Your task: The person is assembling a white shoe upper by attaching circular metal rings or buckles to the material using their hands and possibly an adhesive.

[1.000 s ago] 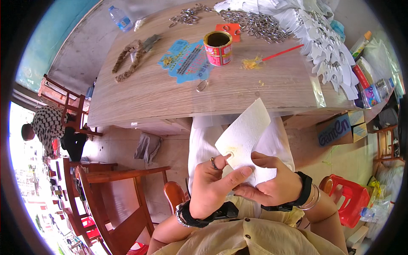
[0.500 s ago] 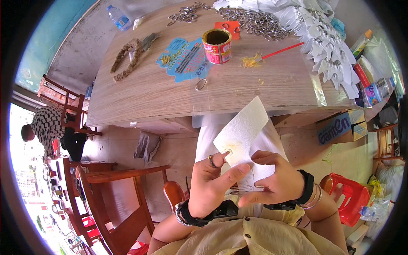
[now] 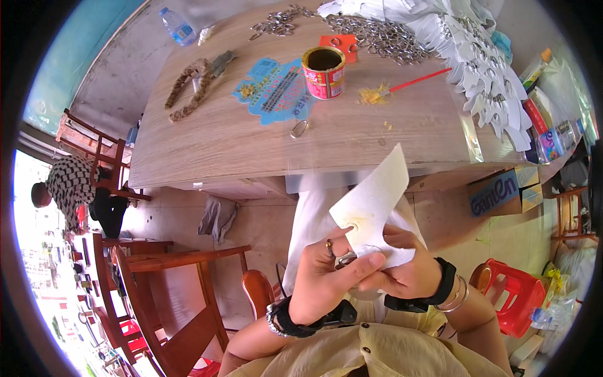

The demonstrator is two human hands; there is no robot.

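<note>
Over my lap, both hands grip a white, felt-like cut piece (image 3: 377, 198) with a rounded notch and a yellowish stain beside it. My left hand (image 3: 323, 283) pinches its lower part, thumb on top. A metal ring (image 3: 343, 260) shows by the left fingers, partly hidden. My right hand (image 3: 414, 270) is closed round the piece's lower right end, its fingertips meeting the left thumb. Beyond, on the table (image 3: 213, 144), lie a loose metal ring (image 3: 299, 129), an open red can (image 3: 325, 85) and a brush (image 3: 418, 80) with yellow, gluey bristles.
At the back is a heap of metal rings (image 3: 392, 41), with stacked white pieces (image 3: 493, 81) to its right. A blue card (image 3: 276, 94) and a brown braided loop (image 3: 188, 94) lie on the left. A red stool (image 3: 515, 295) and wooden chair (image 3: 182, 295) flank me; another person (image 3: 69, 182) sits far left.
The white piece has shifted slightly right and tilted more upright. Both hands have drawn closer together, the right fingers curling in, and a metal ring now shows by the left fingers.
</note>
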